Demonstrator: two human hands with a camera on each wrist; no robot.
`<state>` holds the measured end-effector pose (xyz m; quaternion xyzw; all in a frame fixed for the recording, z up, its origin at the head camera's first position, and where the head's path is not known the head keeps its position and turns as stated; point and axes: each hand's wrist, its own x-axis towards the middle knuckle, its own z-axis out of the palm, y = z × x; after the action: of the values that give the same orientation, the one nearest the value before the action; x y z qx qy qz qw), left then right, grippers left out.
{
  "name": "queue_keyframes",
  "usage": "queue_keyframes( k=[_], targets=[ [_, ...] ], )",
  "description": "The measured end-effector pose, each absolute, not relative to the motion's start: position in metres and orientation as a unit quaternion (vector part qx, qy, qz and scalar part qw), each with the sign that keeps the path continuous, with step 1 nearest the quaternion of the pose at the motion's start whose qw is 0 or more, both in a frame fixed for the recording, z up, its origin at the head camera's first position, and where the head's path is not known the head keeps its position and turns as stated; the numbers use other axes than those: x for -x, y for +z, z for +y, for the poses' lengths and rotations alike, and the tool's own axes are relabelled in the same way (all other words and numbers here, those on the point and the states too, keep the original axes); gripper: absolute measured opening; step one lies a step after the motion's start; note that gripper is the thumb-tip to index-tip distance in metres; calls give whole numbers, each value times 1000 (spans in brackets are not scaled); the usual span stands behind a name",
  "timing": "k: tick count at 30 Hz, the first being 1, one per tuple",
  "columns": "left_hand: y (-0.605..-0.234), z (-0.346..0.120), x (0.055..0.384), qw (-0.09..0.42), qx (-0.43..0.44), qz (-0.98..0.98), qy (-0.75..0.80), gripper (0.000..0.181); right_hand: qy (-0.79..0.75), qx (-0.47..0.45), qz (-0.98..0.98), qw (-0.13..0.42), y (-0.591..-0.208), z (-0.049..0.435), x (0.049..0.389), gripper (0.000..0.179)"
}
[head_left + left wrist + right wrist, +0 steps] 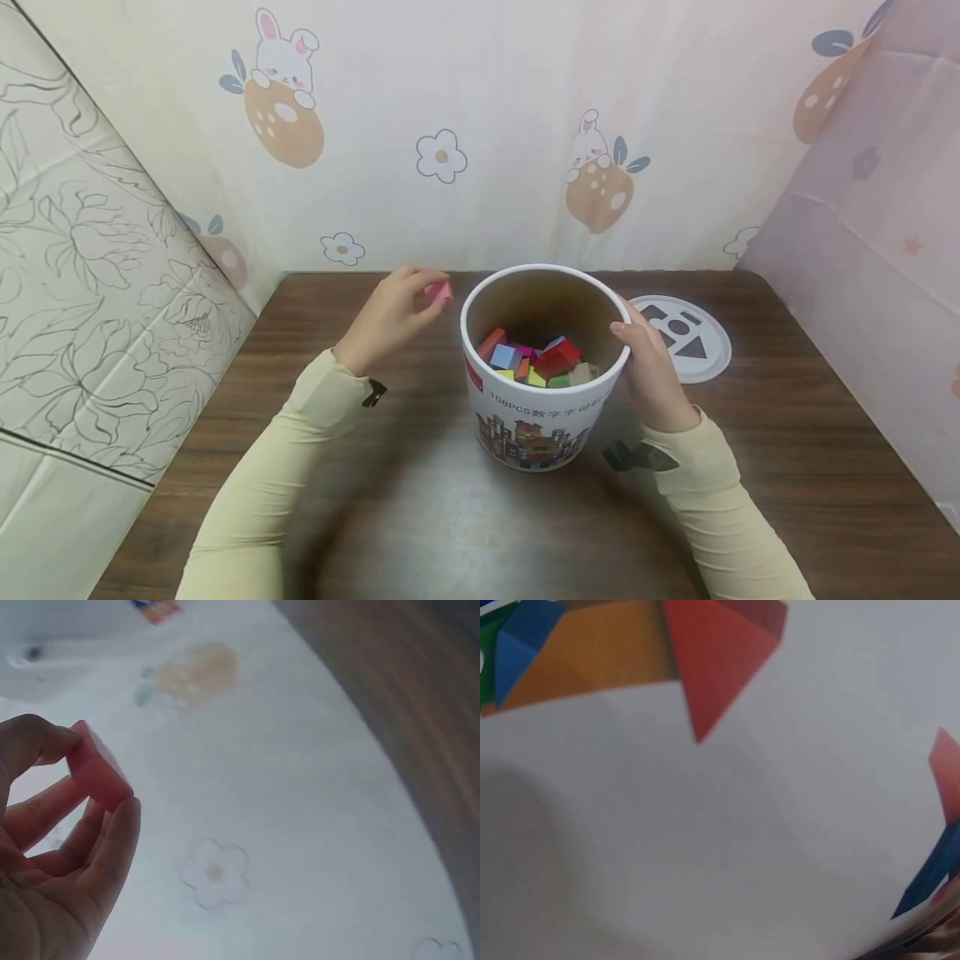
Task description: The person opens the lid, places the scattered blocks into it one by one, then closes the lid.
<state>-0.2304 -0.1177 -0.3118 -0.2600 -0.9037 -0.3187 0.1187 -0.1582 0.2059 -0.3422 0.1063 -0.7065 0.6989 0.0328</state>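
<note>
A small pink block (438,291) is pinched between the thumb and fingers of my left hand (386,317), left of a white printed bucket (536,458) and apart from it. In the left wrist view the pink block (97,771) shows flat faces and straight edges. My right hand (654,371) grips the bucket's right rim, thumb over the edge; its other fingers are mostly hidden behind the wall. The bucket tilts slightly towards me. Inside lie several coloured blocks (557,358), red, blue, yellow and green among them. The bucket's printed wall (705,840) fills the right wrist view.
A round white lid (708,367) with dark shape cutouts lies on the brown wooden table (810,467), behind and right of the bucket. A patterned curtain (495,200) hangs along the table's back edge. More patterned cloth covers the left and right sides.
</note>
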Motion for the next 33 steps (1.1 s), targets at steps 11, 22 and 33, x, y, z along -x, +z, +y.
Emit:
queue_keyframes(
  k=[11,22,33],
  targets=[
    [-290,-86,227,183,324,-879,-299,37,699,-101,-707,27,-340,205,156,51],
    [-276,-54,222,120,387,-849,-338,38,708,-110,-697,33,-342,206,157,50],
    [-267,-13,219,50,420,-854,-302,38,698,-109,-707,32,-342,207,157,51]
  ],
)
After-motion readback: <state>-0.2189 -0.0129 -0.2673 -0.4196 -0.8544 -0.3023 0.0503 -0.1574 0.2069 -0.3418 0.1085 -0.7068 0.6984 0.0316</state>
